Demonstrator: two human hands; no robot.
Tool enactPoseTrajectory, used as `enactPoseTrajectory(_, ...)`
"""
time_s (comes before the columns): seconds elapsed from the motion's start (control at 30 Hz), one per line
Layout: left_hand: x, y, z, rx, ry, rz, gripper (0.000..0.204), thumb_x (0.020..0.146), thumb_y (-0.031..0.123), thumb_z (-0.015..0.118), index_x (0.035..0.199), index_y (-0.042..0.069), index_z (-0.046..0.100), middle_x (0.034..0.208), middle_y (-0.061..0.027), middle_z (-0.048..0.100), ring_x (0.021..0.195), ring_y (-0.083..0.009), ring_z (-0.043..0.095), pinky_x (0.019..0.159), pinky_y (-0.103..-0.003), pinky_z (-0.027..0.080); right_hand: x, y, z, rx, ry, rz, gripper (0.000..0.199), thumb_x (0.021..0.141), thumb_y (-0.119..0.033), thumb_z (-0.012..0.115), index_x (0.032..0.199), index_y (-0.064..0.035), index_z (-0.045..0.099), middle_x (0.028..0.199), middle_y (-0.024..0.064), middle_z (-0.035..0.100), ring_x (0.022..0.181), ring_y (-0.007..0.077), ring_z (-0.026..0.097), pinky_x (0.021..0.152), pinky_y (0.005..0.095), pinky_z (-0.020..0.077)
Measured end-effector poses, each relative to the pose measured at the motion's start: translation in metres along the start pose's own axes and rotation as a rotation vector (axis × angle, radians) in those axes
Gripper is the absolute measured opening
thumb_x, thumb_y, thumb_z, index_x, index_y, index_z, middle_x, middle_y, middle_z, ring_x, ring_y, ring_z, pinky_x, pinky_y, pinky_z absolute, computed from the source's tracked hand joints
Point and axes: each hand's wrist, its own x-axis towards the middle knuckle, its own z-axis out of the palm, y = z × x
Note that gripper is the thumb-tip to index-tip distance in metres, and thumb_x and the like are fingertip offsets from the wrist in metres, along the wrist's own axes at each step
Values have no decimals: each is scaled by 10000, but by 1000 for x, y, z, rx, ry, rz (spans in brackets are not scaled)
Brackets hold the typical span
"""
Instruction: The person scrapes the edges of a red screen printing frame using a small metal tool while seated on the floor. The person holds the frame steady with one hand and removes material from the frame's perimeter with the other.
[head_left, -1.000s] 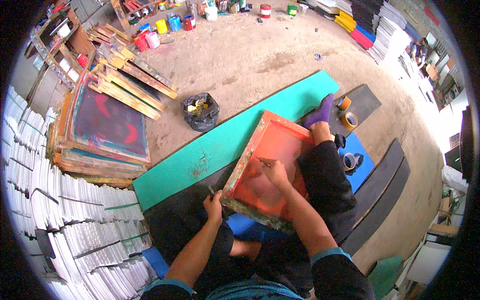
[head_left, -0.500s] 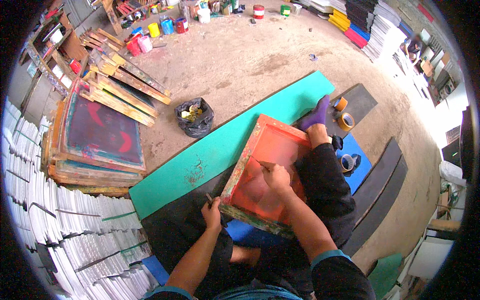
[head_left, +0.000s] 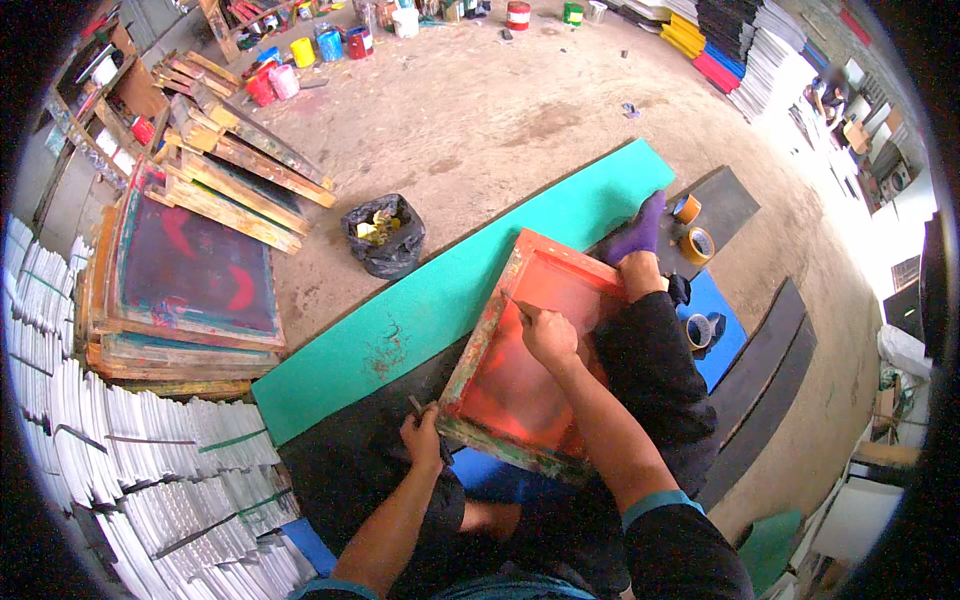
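A wooden screen-printing frame (head_left: 478, 352) with red-stained mesh lies tilted across my lap, its rim smeared with paint. My right hand (head_left: 550, 338) is closed over the mesh by the frame's left rail. Its fingertips pinch something thin and dark, too small to name, which reaches to the rail. Beside the frame's near left corner, my left hand (head_left: 421, 438) is closed around a thin greyish tool (head_left: 416, 404) whose tip sticks out above the fingers; its kind is unclear.
Under the frame runs a long green foam sheet (head_left: 470, 270). A black bag-lined bin (head_left: 385, 255) stands beyond it. Tape rolls (head_left: 697, 245) lie right of my foot. Stacked printing screens (head_left: 195, 270) and bundled white sheets (head_left: 165, 425) fill the left. Paint cans (head_left: 330, 45) stand far back.
My right hand has slid a little away from me, along the frame's left rail. The left hand stays near the corner, still gripping the thin tool. The view has shifted slightly.
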Motion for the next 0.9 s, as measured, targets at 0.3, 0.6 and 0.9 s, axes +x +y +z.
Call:
enactPoseTrajectory(0.3, 12, -19, -9, -20, -42, 40, 199, 840, 131, 667, 999, 15, 696, 944, -56, 676, 848, -162, 606, 778, -311, 461, 3, -21, -13, -124, -94, -51, 284, 917, -234, 558, 1174, -211, 677, 828, 198, 690, 780, 383, 682, 685, 504, 552)
enactPoseTrajectory(0.6, 8, -14, -6, -15, -45, 73, 233, 837, 145, 656, 1018, 0, 675, 964, -71, 673, 857, -172, 610, 768, -307, 466, 8, 8, 10, 94, -77, -65, 324, 908, -197, 568, 1216, -185, 665, 875, 194, 693, 814, 381, 684, 699, 474, 546)
enactPoseTrajectory(0.9, 11, -12, -8, 5, -86, 110, 328, 819, 217, 703, 1058, -2, 651, 996, -85, 663, 881, -206, 608, 800, -344, 471, 9, 31, 39, 581, -15, -6, 270, 890, -164, 604, 1140, -156, 706, 891, 217, 684, 824, 360, 694, 707, 434, 529)
